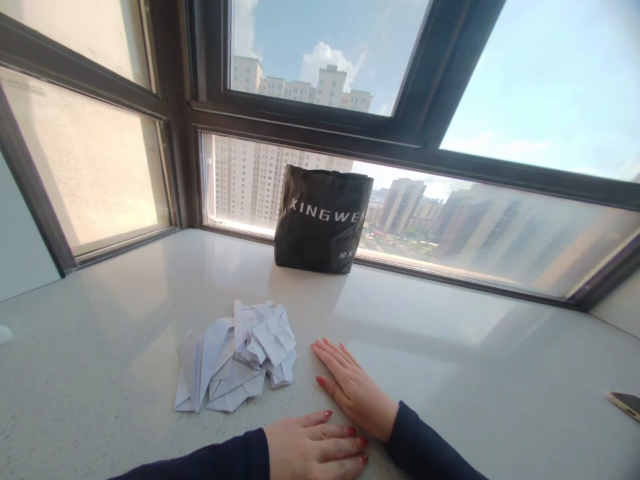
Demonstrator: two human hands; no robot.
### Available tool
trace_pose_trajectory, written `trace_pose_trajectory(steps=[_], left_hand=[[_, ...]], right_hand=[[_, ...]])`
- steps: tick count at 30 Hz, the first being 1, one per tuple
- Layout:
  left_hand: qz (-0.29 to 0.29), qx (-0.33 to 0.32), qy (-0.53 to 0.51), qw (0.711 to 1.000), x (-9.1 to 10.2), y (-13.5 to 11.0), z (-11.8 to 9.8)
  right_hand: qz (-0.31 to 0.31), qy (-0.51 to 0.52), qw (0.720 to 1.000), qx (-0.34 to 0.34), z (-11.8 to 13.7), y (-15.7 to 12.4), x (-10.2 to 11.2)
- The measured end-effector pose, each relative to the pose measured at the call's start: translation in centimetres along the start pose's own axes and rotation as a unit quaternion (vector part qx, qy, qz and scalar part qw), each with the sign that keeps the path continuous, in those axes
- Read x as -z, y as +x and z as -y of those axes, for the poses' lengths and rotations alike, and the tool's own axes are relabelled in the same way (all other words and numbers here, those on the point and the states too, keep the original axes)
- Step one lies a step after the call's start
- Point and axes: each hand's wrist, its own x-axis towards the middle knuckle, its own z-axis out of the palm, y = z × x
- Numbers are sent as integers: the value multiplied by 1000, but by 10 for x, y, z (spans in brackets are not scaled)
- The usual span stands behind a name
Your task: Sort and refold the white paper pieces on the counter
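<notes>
My left hand (315, 448) lies flat on the pale speckled sill (125, 427) at the bottom middle, palm down with fingers stretched out to the right. Just beyond it my right hand (354, 387) also rests palm down, its fingers pointing forward and left. Neither hand holds anything. To their left sits a loose heap of folded white papers (250, 360), several pieces overlapping; the lower ones are partly hidden. The fingertips of my right hand are nearest this heap, apart from it. Behind, a black bag (323, 223) with white lettering stands upright against the window.
Dark window frames (300, 123) close off the back and left of the sill. A phone-like dark object (626, 403) with a light edge lies at the far right, cut off by the view. Something small and white (4, 333) shows at the left edge.
</notes>
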Motion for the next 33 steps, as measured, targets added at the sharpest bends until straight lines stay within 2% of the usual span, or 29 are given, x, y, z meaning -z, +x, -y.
trace_pose_trajectory(steps=[4,11,22,29,33], left_hand=[[1,3,7,1000,6,2,-2],[-14,-2,14,1000,-4,1,0],[36,23,-48,998,18,4,-2],[8,44,-17,999,35,6,-7],[-5,46,-1,999,34,4,-9]], right_hand=[[-6,-8,1000,-3,0,-1,-2],[-2,-11,1000,0,0,-2,-2],[3,-24,1000,2,1,-1,-1],[13,-48,999,9,0,-1,-1],[20,-60,998,11,1,-1,0]])
